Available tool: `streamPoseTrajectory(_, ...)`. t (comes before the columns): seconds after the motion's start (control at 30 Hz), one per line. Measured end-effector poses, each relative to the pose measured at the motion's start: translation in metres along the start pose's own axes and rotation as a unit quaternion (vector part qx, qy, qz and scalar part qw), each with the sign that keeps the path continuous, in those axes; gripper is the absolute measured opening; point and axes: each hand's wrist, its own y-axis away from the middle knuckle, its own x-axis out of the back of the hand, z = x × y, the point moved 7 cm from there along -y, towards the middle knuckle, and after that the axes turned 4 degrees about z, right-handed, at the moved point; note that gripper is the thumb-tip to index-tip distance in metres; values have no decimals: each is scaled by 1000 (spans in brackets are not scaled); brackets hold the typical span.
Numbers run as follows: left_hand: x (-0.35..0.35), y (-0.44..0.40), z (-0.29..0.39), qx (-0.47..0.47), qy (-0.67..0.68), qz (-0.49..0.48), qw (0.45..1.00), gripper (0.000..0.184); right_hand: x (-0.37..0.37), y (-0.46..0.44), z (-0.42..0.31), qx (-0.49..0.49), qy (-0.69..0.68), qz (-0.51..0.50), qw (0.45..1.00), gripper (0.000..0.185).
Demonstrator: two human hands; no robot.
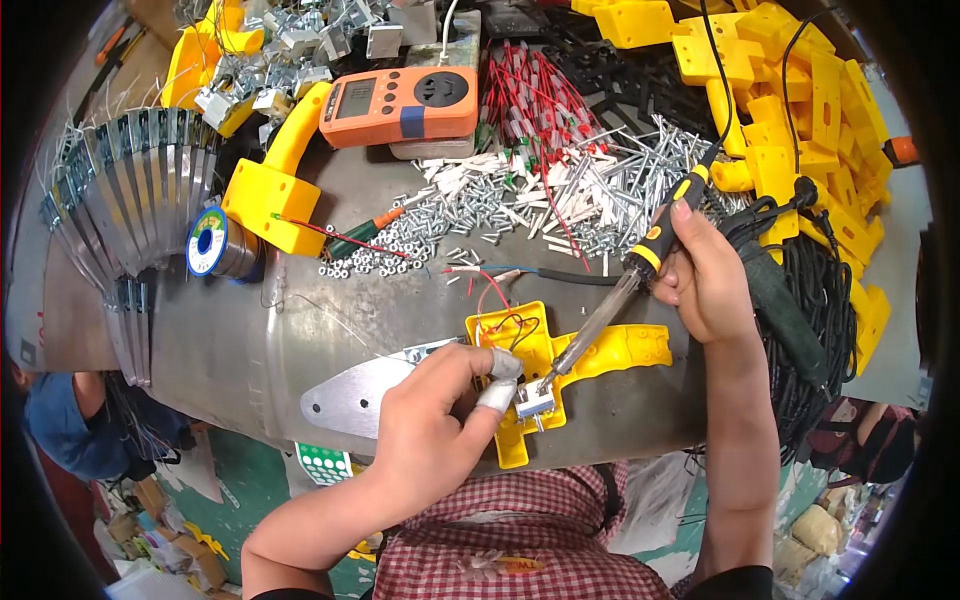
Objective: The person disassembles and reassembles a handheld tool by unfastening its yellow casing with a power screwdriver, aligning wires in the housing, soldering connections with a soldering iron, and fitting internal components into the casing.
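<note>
My right hand [705, 265] is closed round the black and yellow handle of a soldering iron [655, 240], whose tip points down-left to a small white and metal component [535, 400]. That component lies over the open yellow housing [620, 346], which has thin wires inside. My left hand [440, 410], with white wraps on its thumb and forefinger, pinches beside the component; what lies between the fingertips is too small to make out. A flat metal plate [345, 400] sits partly behind my left hand.
An orange multimeter [400, 105], solder spool [222, 245], assembled yellow housing [272, 205], screws [465, 205] and red wires [530, 100] lie beyond. Metal strips [140, 190] stand left; yellow housings [780, 120] and black cables [815, 310] are heaped right. Another person [75, 420] is at far left.
</note>
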Motion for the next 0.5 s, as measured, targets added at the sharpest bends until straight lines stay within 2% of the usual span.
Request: streamPoseTrajectory(0.5,-2,0,0,2,1,-15,1000,18,0,0,1,-3,12,2,1000,25)
